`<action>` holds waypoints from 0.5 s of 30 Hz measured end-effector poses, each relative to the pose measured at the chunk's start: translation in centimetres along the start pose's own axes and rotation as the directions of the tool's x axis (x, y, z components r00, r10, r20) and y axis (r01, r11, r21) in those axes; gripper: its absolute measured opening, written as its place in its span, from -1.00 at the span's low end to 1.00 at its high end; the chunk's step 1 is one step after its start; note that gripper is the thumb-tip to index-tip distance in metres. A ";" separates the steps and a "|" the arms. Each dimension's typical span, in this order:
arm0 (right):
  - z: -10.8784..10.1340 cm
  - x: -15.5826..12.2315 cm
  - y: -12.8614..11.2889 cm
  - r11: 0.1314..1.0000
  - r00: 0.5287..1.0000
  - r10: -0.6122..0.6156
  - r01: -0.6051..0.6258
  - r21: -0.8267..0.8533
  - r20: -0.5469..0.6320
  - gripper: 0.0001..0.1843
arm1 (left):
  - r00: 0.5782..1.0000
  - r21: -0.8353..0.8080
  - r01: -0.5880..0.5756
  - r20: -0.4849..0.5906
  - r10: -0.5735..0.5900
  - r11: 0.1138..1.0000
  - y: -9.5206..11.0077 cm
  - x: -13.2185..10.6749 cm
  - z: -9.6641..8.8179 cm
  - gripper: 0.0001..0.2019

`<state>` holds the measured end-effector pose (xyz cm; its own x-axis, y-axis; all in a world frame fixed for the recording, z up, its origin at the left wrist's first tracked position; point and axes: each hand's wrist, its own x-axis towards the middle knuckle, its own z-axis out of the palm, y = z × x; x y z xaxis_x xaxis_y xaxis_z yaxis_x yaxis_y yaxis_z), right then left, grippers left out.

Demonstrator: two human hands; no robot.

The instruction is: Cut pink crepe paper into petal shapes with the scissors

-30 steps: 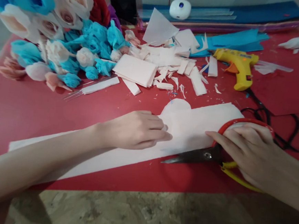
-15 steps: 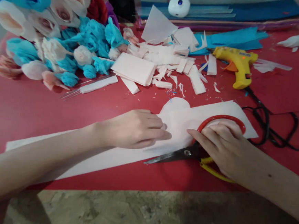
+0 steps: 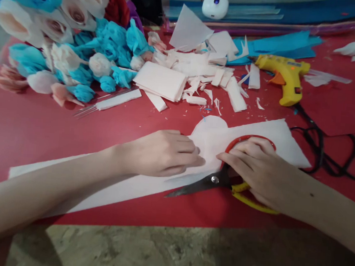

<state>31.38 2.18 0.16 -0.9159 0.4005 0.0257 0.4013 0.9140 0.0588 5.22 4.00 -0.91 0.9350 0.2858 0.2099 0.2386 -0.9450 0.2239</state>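
Observation:
A pair of scissors [image 3: 204, 185] with a black pivot area, one red handle and one yellow handle is in my right hand [image 3: 251, 165], its fingers through and around the handles. The blades point left along the near edge of a long white paper strip [image 3: 105, 197]. A fainter blade-like shape shows against the paper. My left hand [image 3: 166, 153] presses on the strip with curled fingers, its fingertips partly hidden. Between my hands lies a white paper piece with a rounded top [image 3: 210, 127], its edge sticking out past the strip.
Blue, white and pink paper flowers [image 3: 107, 41] crowd the left back. Folded white paper [image 3: 160, 80] and scraps [image 3: 236, 94] lie mid-table. A yellow glue gun [image 3: 289, 78] with a black cord [image 3: 317, 154] rests at right. The red table [image 3: 122, 214] ends near the front.
My right hand has moved slightly left with the scissors, and the blade tips have shifted left along the paper's near edge. My left hand has stayed nearly still.

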 end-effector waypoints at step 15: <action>-0.6 0.3 0.0 0.996 0.994 -0.087 0.086 -0.022 -0.063 -0.62 | 1.000 -0.014 0.005 0.012 -0.005 1.000 0.0 0.0 -0.1 -0.73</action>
<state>31.14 2.25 0.72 -0.9455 0.3146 0.0834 0.3212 0.9434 0.0826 5.18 4.04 -0.86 0.9371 0.2882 0.1970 0.2393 -0.9412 0.2384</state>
